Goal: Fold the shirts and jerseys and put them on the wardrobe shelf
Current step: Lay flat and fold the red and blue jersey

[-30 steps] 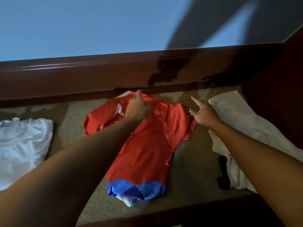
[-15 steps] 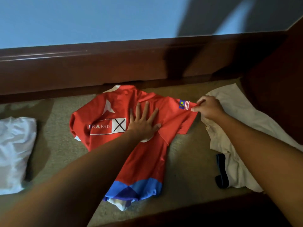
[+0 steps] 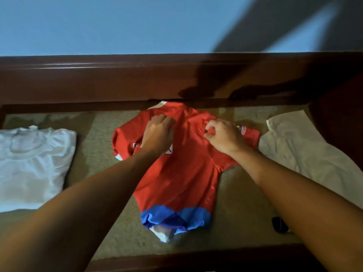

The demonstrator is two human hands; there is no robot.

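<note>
I see my left hand [image 3: 159,132] with fingers curled down, gripping the red jersey [image 3: 182,173] near its collar, just left of frame centre. My right hand [image 3: 224,136] pinches a fold of the same fabric between thumb and forefinger, beside the shoulder that carries a small flag patch [image 3: 240,128]. The jersey lies flat in mid-frame on the tan carpeted surface [image 3: 241,203], blue hem [image 3: 174,216] toward the bottom of the frame, collar touching the dark wooden ledge [image 3: 117,79] that runs across the upper half. Bare carpet shows on both sides of the jersey and below its hem. At the left edge lies a folded white shirt [image 3: 33,163], apart from the jersey. At the right a cream garment [image 3: 298,152] lies spread, its edge just beside the red sleeve. A small dark item [image 3: 279,225] sits at lower right, partly hidden by my forearm
</note>
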